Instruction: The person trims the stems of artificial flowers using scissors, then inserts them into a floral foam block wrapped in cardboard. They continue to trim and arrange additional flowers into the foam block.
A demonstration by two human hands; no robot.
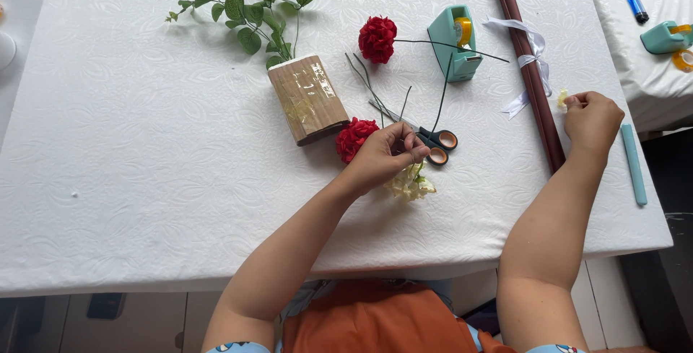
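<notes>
On the white embossed tablecloth (144, 144) we see our left hand (382, 157) pinching a thin green wire stem beside the pale cream artificial flower (411, 184) and black-handled scissors (432, 139); our right hand (593, 120) pinches a small cream petal (562, 98) near the dark brown paper roll (530, 71).

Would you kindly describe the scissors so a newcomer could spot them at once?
On the white table, look just beyond the left hand, right of the brown wrapped block. The scissors lie among thin green wires; their dark handles with orange-lined loops set them apart.
</notes>
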